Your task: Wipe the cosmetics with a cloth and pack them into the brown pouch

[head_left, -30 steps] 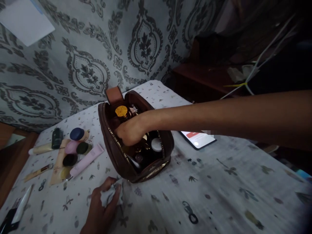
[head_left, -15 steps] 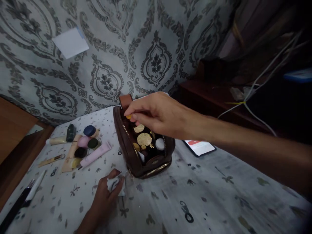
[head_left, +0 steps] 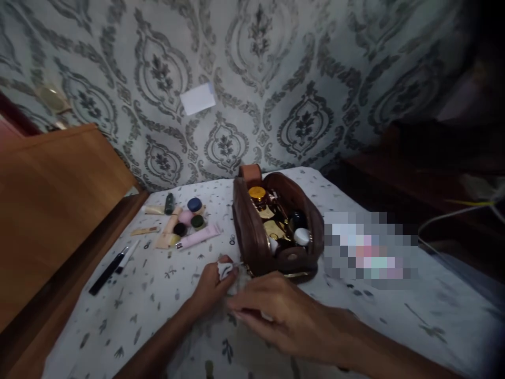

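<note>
My left hand (head_left: 215,281) is closed around a crumpled white cloth (head_left: 225,270) with a dark mark, just in front of the brown toiletry bag (head_left: 252,226). Close beside it, my right hand (head_left: 276,310) has its fingers bent together, slightly blurred; anything between the fingertips is hidden. The bag stands unzipped. Inside it are a jar with a yellow-gold lid (head_left: 257,195), several gold lids (head_left: 274,230), a white-capped container (head_left: 302,236) and a dark round one (head_left: 297,219).
Left of the bag lie a pink tube (head_left: 199,236), a blue-lidded jar (head_left: 194,205), a green-lidded jar (head_left: 198,222) and other cosmetics. A black-handled brush (head_left: 108,271) lies near the wooden board (head_left: 59,210). A pixelated patch (head_left: 371,252) covers something at right.
My right hand has left the inside of the bag, letting go of the yellow-lidded jar there, and has come down beside my left hand. The view has turned left.
</note>
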Demonstrator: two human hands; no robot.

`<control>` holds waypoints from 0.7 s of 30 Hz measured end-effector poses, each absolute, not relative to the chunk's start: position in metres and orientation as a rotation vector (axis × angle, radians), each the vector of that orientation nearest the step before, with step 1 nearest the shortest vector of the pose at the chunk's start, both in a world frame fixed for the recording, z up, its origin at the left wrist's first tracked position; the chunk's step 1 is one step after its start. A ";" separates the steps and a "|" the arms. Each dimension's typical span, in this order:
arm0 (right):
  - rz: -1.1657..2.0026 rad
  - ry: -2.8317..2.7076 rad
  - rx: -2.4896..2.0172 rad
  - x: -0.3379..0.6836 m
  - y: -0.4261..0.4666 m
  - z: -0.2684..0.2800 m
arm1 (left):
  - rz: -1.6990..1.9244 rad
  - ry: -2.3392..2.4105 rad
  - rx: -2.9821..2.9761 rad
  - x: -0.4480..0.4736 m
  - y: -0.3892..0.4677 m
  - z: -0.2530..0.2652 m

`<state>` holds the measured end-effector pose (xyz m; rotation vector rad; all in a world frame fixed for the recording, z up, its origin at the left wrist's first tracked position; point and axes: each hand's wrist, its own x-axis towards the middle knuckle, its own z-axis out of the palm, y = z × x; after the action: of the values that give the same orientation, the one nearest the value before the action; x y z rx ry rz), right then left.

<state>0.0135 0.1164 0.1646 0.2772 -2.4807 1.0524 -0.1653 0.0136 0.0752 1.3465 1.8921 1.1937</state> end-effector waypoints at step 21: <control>2.242 -1.657 -0.544 -0.107 0.065 0.081 | 1.542 2.276 1.050 -0.267 -0.040 0.080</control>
<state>-0.1074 0.0649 0.0813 -0.5443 -1.6568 2.2425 -0.2666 -0.0398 0.0799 1.0500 2.2757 1.5423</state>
